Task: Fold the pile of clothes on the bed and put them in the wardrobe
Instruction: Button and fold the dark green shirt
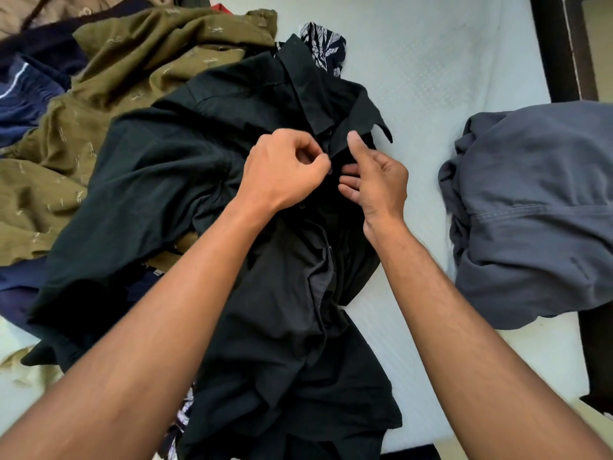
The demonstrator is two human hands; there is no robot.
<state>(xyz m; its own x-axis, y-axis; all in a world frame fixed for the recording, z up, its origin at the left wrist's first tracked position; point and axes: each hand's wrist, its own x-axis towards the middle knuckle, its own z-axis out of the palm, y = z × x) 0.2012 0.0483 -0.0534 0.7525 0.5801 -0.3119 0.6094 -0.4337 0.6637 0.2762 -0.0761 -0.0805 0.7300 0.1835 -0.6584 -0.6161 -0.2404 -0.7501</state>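
A black collared shirt (172, 180) lies spread on the white bed (431, 61), collar pointing away from me. My left hand (285, 171) pinches the left front edge of the shirt just below the collar, fingers curled. My right hand (374, 180) holds the opposite front edge, thumb up and fingertips tucked into the cloth. The two hands meet at the button line. The rest of the pile lies to the left: an olive patterned garment (109, 94) and navy clothes (23, 104) partly under the black shirt.
A grey garment (537, 207) lies crumpled at the right side of the bed. A black-and-white leaf-print cloth (325, 48) peeks out behind the collar. A tan garment (49, 11) sits far left. A dark bed frame (560, 44) runs along the right edge.
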